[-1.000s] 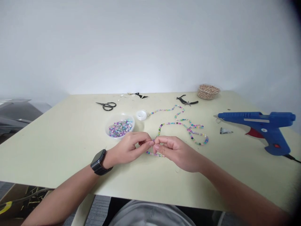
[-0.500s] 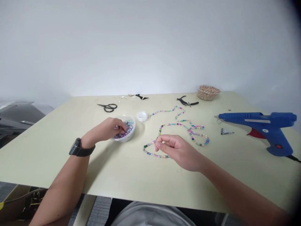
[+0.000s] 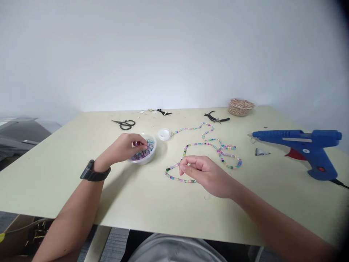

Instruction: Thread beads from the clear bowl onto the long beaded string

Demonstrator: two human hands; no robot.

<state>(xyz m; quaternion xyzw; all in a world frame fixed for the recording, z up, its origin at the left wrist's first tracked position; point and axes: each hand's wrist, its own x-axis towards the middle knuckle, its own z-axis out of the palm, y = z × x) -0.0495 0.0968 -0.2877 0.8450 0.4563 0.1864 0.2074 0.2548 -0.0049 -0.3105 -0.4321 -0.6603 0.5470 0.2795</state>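
Beads heaped in one plastic bowl, left hand above, fingers dipping in, grip unclear; right hand with fingers pinched closed, just beside one looped strand on the worktop. Around: one pair of scissors, one pair of pliers, one glue gun, one white lid.

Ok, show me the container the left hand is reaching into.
The clear round tub of purple, pink and blue beads: the left hand has its fingers in it. The small white cup and tan-filled bowl stand untouched.
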